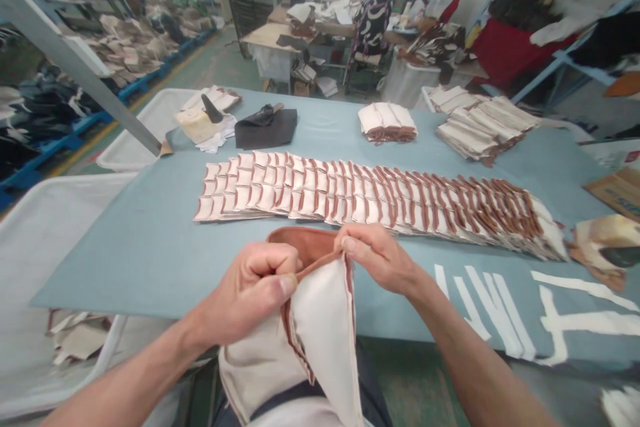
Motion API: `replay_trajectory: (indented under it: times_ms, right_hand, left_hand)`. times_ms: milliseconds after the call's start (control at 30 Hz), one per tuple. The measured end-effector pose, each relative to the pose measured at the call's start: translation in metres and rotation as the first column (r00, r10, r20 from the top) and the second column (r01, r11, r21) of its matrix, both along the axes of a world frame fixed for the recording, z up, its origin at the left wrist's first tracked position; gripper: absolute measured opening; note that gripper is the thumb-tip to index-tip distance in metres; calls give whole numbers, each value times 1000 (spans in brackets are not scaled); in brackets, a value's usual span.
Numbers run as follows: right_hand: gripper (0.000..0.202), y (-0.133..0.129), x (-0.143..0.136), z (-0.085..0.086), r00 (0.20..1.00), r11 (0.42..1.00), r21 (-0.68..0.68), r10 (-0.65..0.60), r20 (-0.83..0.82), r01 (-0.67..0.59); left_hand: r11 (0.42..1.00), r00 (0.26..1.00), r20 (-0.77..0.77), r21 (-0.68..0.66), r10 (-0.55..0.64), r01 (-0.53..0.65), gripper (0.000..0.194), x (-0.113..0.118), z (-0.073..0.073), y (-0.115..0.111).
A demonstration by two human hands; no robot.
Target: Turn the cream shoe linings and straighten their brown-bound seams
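Between my two hands hangs a sewn leather piece (pixel 327 320), off-white on the side facing me with a brown folded edge and brown inside. My left hand (pixel 257 287) is closed on its upper edge, the thumb pressed over the brown band. At the other end of that edge, my right hand (pixel 377 255) pinches the corner by the seam. The lower part of the piece drapes over the table's near edge toward my lap. Just beyond my hands lies a long overlapping row of similar cream and brown pieces (pixel 345 190).
The blue-green table (pixel 145 247) carries white strips (pixel 500 310) at right. Farther back are a black pouch (pixel 265 127), a small stack (pixel 387 121) and a larger pile (pixel 485 117). A white bin (pixel 45 233) stands left. A person (pixel 373 20) sits in the background.
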State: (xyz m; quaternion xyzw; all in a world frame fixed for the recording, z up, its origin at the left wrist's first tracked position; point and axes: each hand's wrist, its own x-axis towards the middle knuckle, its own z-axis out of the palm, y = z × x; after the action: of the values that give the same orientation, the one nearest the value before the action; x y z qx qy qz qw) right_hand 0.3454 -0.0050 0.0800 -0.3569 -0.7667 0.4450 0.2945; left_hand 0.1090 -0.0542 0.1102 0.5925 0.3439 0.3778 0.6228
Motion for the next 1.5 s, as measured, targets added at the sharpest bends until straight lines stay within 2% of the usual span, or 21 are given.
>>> replay_trajectory:
  times_ms: [67,133,200,233,300,367,400,467,567,633,733,867,1000,1067,1267,1400,1500]
  right_hand:
    - [48,0,0,-8,997,999,-40,-16,-72,13]
    - [51,-5,-2,-12,990,997,-75,-21,-138,10]
    - [52,-10,-6,-13,979,993,-116,-21,-202,-2]
    - [52,-12,-7,-12,973,990,-141,-25,-230,-8]
    - [51,-15,-9,-8,966,983,-181,-32,-257,-16]
    - [50,-15,-11,-1,966,981,-196,-36,-255,-15]
    - [49,-14,-11,5,969,982,-190,-29,-243,-18]
    - [46,-12,-13,19,981,988,-150,9,-192,-39]
    - [41,-9,-19,40,990,992,-60,103,-96,-109]
    - [38,-7,-25,50,987,989,1,147,-58,-147]
    - [30,-4,-33,57,986,982,97,164,1,-163]
    - [18,-5,-36,59,989,967,216,119,91,-136]
    - [18,-12,-36,57,983,954,278,63,171,-110]
    - [18,-16,-36,55,980,953,287,40,195,-96]
    - [14,-21,-41,47,986,971,226,45,160,-81]
    - [10,-26,-46,48,989,975,217,2,149,-35]
    - [7,-30,-52,51,987,973,231,-41,158,3]
  left_hand:
    - [980,977,207,-200,46,-4,47,2,-3,-9]
    - [935,924,364,-353,116,22,53,5,-5,-17]
    - [905,891,411,-425,193,0,56,3,-7,-21]
    - [911,895,394,-410,209,-32,56,-1,-9,-21]
    - [963,936,293,-241,192,-122,55,-14,-13,-16]
    - [982,979,121,75,162,-171,51,-32,-15,-4]
    - [967,989,17,209,145,-146,48,-41,-15,3]
    - [929,980,-186,369,76,-2,39,-53,-9,17]
    - [862,924,-383,473,15,182,16,-53,3,31]
    - [819,924,-383,527,-8,226,6,-44,10,35]
    - [800,947,-320,559,-36,219,1,-30,16,39]
    - [764,945,-327,615,21,196,10,-24,21,39]
    - [707,916,-398,663,54,246,16,-26,24,35]
    - [723,908,-414,646,63,244,17,-25,22,32]
    - [916,951,-306,373,-30,149,19,-24,6,23]
    - [952,948,-317,288,-11,108,21,-26,3,14]
    - [952,939,-344,286,-2,107,22,-26,8,8]
